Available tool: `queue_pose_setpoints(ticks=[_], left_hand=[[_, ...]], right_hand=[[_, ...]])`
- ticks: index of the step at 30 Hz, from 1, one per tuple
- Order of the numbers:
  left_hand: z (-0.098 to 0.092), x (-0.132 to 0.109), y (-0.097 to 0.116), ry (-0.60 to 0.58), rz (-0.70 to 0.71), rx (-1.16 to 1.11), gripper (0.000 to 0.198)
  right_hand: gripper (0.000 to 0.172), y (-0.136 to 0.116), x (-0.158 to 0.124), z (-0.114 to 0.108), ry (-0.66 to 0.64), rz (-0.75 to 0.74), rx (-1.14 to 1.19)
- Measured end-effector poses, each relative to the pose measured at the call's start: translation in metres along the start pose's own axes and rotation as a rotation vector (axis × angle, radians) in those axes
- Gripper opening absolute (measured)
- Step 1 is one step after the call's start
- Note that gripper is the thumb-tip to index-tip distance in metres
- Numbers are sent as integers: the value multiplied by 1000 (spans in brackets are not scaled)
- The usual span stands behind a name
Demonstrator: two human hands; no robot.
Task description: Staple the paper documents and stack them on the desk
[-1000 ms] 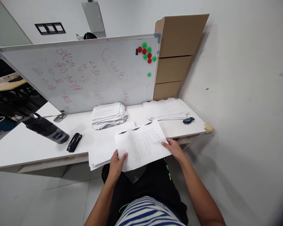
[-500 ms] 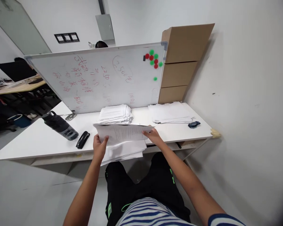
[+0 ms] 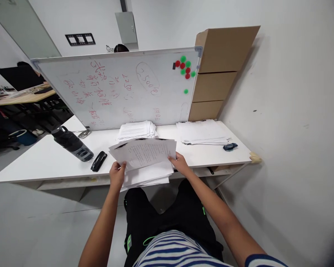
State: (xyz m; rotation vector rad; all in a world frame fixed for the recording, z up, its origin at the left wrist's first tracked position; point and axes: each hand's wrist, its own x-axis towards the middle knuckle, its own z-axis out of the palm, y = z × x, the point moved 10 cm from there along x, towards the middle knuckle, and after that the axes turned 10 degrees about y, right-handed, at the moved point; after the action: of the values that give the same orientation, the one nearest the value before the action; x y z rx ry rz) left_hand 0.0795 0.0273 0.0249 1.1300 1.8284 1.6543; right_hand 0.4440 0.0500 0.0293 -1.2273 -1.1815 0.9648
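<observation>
Both my hands hold a thin sheaf of printed paper (image 3: 144,152) just above a larger paper pile (image 3: 149,176) at the table's front edge. My left hand (image 3: 117,174) pinches the sheaf's left corner, fingers closed. On the right corner, my right hand (image 3: 179,164) grips it the same way. A black stapler (image 3: 98,161) lies on the white table (image 3: 44,163) a little left of my left hand.
A second stack of sheets (image 3: 137,130) sits behind the sheaf, a third stack (image 3: 202,131) at the right with a small dark object (image 3: 229,147) beside it. A dark water bottle (image 3: 72,144) lies on the left. A whiteboard (image 3: 119,89) and cardboard boxes (image 3: 217,70) stand at the back.
The sheaf went from over my lap up and forward to the table, tilted edge-on half a second ago, and now lies nearly flat over the front pile.
</observation>
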Motion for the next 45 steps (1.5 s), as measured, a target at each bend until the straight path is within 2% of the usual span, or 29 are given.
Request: queue_pose_setpoints(ticks=[4, 7, 9, 11, 14, 16, 20, 25, 29, 31, 35, 37, 41, 45], left_hand=[[4, -1, 10, -68, 47, -3, 39], [-2, 10, 22, -96, 178, 107, 41], [-13, 25, 24, -62, 275, 302, 42], [-28, 46, 17, 11, 307, 568, 47], [-52, 77, -4, 137, 245, 912, 63], [-65, 92, -21, 178, 144, 998, 68], [-79, 108, -44, 193, 6, 1020, 57], [-80, 107, -46, 101, 45, 998, 43], [-82, 89, -34, 70, 176, 980, 40], [-77, 75, -26, 4, 238, 911, 41], [-47, 39, -14, -283, 279, 707, 43], [-31, 21, -4, -390, 279, 650, 42], [0, -7, 18, -534, 277, 610, 39], [27, -23, 33, -632, 319, 603, 36]], right_hand=[[40, -9, -8, -15, 47, -50, -71], [40, -5, -18, -44, 128, -27, -111], [40, 13, -28, -70, 186, 50, -119], [40, 41, -41, -95, 223, 150, -125], [38, 86, -66, -122, 265, 328, -58], [36, 108, -84, -131, 314, 416, 16], [33, 123, -111, -125, 351, 519, 152], [36, 122, -129, -113, 348, 559, 230], [34, 119, -137, -106, 309, 591, 242], [34, 116, -138, -102, 288, 602, 260], [36, 109, -138, -91, 225, 616, 282], [36, 108, -137, -89, 209, 629, 284], [39, 108, -139, -88, 201, 643, 289], [38, 112, -143, -89, 162, 647, 279]])
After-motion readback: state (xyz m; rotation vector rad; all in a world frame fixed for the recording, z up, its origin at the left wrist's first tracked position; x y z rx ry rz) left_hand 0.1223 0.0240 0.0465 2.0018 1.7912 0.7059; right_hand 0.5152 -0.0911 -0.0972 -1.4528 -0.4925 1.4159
